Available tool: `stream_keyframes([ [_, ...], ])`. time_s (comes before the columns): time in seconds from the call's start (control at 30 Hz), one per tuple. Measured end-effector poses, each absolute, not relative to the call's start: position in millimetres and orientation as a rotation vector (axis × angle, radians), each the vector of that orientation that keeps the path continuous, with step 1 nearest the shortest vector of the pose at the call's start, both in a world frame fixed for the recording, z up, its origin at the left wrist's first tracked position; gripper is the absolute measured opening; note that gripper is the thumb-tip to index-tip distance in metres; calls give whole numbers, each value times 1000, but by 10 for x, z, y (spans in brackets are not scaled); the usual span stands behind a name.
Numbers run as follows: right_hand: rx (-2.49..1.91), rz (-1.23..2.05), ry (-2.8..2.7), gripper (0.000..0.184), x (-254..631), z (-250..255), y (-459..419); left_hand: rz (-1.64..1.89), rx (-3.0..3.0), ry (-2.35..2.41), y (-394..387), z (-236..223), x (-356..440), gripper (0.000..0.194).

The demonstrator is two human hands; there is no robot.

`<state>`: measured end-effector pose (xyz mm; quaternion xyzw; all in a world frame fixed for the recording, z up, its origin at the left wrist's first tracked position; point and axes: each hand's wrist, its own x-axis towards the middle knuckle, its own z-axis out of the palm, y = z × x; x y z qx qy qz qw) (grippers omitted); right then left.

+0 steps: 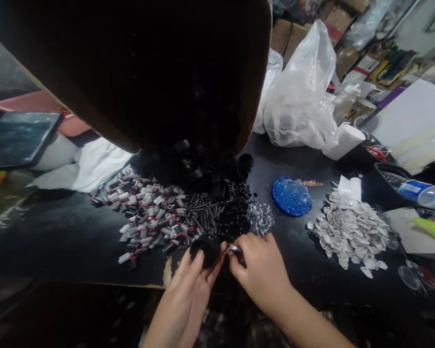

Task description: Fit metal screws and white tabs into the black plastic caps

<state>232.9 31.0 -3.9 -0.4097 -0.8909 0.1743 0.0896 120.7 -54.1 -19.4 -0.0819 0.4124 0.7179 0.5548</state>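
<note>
My left hand (192, 287) is closed around a small round black part (205, 251) at the near edge of the black table (58, 237). My right hand (261, 268) pinches a tiny metal piece (235, 250) right beside that black part; the fingertips of both hands almost touch. Just beyond my hands lie heaps of small parts: silver and black pieces with red bands (148, 217), dark springs (203, 209), black plastic parts (235, 212) and small shiny clips (261, 217).
A large dark object (148, 72) overhangs the table's middle. A blue round lid (292, 195) and a pile of flat silver tags (351, 229) lie to the right. Clear plastic bags (300, 92), a water bottle (420, 192), white cloth (94, 164) and a tablet (18, 137) surround the work area.
</note>
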Motion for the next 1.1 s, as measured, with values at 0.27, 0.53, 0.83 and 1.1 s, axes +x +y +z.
stream_keyframes([
  [0.27, -1217, 1163, -2186, 8, 2670, 139, 273, 1511, -223, 884, -517, -115, 1433, 13],
  [0.53, -1134, 1063, -2108, 10, 2818, 153, 256, 1558, -326, 893, -408, -87, 1637, 19],
  [0.83, -1023, 667, -2085, 7, 2805, 66, 219, 1650, -237, 954, -435, -137, 1690, 38],
  [1.1, -858, 895, -2111, 10, 2854, 389, 280, 1474, -59, 1048, -567, -280, 1572, 29],
])
